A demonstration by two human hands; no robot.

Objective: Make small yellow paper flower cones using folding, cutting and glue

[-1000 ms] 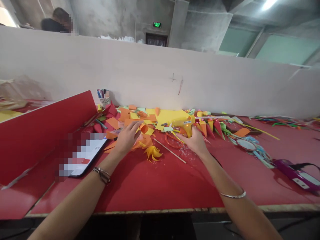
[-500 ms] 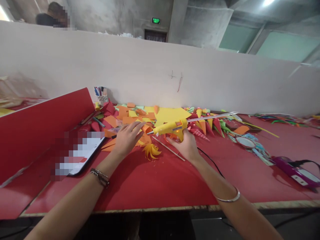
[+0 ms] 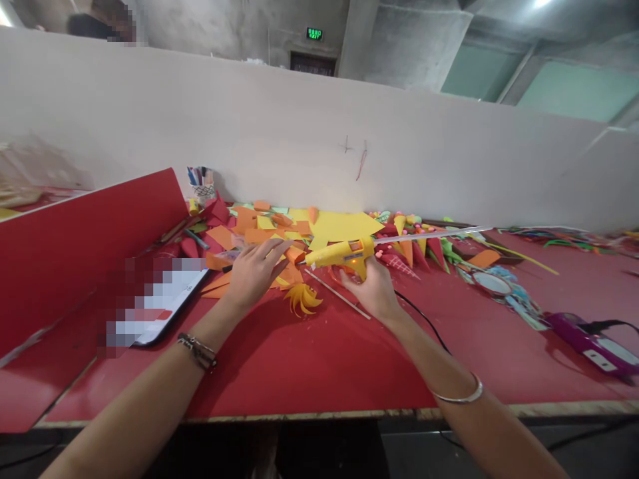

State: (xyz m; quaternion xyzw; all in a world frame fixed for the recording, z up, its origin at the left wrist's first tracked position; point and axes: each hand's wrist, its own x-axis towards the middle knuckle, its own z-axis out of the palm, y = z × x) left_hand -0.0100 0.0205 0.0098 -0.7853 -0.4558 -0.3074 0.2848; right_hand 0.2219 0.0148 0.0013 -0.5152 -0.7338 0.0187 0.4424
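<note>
My right hand [image 3: 372,289] grips the handle of a yellow glue gun [image 3: 339,253], held level above the red table with a long clear glue stick [image 3: 429,234] trailing from its back. Its nozzle points left at a small orange paper cone [image 3: 294,255]. My left hand [image 3: 257,269] pinches that cone over the heap of orange and yellow paper pieces [image 3: 269,233]. A curled yellow-orange paper flower [image 3: 302,298] lies on the table just in front, beside a thin wooden stick [image 3: 337,294].
A phone [image 3: 162,299] lies at the left beside a raised red board [image 3: 84,246]. A pen cup [image 3: 202,186] stands by the white partition [image 3: 319,133]. Paper cones [image 3: 409,249], a round-framed item [image 3: 492,283] and a purple tool [image 3: 592,342] lie to the right.
My right hand picked the glue gun up off the paper heap, turned it level and brought its nozzle to the orange cone in my left hand.
</note>
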